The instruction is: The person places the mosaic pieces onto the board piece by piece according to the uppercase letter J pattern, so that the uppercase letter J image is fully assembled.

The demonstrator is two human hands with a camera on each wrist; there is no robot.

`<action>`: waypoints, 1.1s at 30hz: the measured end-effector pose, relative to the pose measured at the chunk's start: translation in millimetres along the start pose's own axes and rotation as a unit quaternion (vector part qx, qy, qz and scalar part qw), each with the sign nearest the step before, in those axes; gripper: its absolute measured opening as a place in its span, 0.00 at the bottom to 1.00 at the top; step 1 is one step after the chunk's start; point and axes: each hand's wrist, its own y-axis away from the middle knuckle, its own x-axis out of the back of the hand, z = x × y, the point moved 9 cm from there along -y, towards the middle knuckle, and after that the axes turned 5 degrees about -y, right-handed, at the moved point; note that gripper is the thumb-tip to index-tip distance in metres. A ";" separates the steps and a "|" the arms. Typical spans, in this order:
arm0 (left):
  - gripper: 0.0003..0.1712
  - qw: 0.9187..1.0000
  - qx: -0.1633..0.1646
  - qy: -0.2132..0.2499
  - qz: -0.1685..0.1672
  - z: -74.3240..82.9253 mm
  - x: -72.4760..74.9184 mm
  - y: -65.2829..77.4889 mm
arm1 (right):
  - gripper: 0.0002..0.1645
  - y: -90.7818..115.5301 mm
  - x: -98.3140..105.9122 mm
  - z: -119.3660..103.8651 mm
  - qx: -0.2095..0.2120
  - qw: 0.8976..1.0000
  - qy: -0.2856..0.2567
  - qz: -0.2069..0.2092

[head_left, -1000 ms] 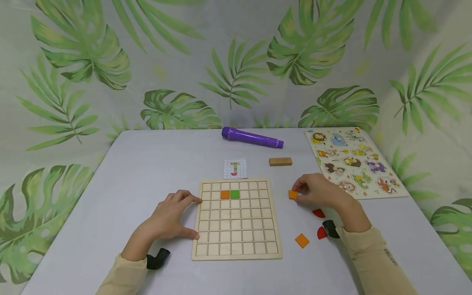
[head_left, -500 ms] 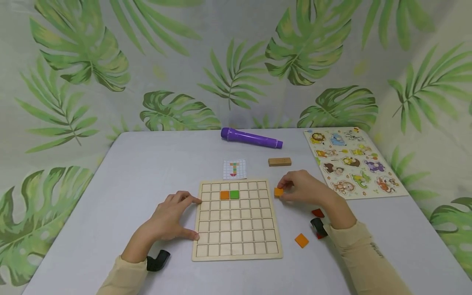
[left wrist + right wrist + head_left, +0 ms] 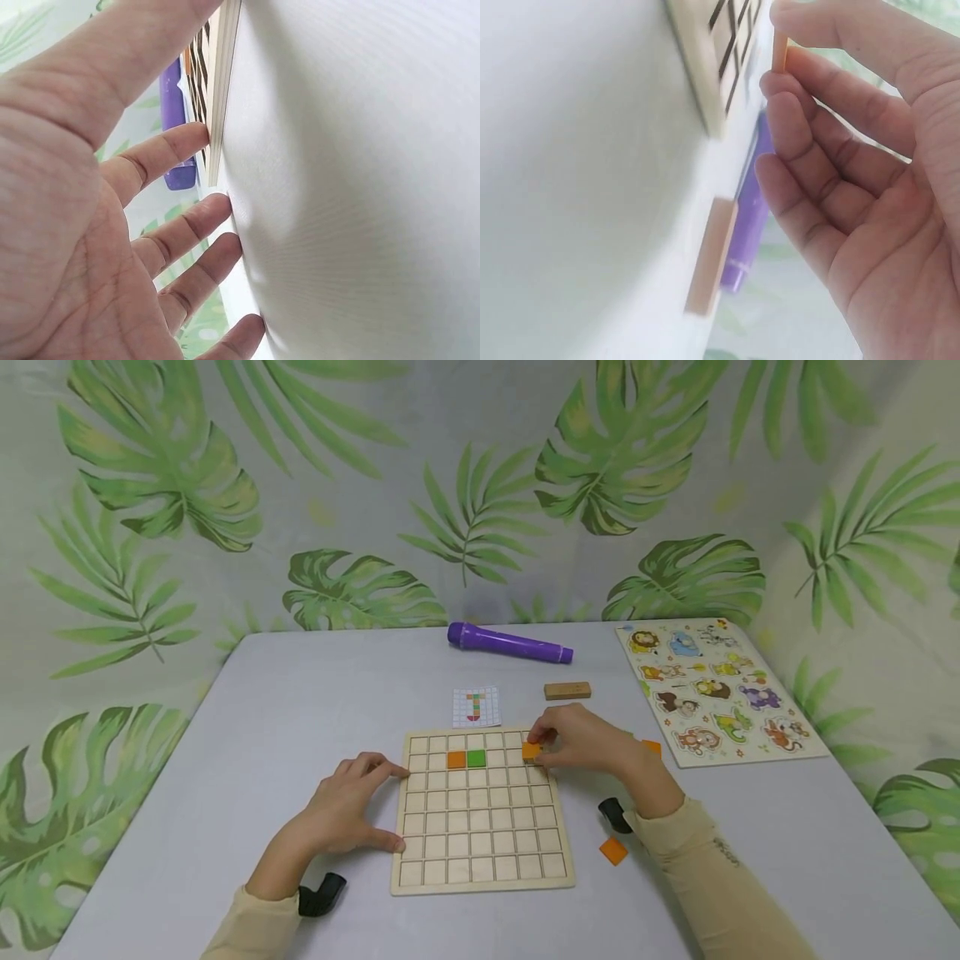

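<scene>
My right hand [image 3: 588, 742] pinches an orange square tile [image 3: 532, 751] between thumb and fingers, over the upper right squares of the wooden grid board [image 3: 480, 821]. In the right wrist view that tile [image 3: 779, 51] appears edge-on, clear of the board's surface. An orange tile [image 3: 457, 760] and a green tile [image 3: 476, 758] lie side by side in the board's second row. My left hand [image 3: 341, 807] touches the board's left edge with thumb and index finger; the left wrist view shows its fingers [image 3: 187, 232] extended and spread.
Behind the board lies a pattern card [image 3: 476, 707], with a wooden block [image 3: 567, 691] and purple toy microphone [image 3: 510, 642] beyond. An animal puzzle board [image 3: 720, 693] is at right. One loose orange tile [image 3: 613, 851] lies right of the board; another [image 3: 651, 747] shows behind the right wrist.
My right hand has carried the orange tile leftward from the table to above the board. Its forearm now covers the red pieces and uncovers an orange tile. My left hand stays put.
</scene>
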 end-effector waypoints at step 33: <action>0.52 1.000 -0.002 0.003 0.004 -0.7 -0.3 0.7 | 0.11 -37.5 -27.8 -18.7 -0.005 0.999 0.013 -0.042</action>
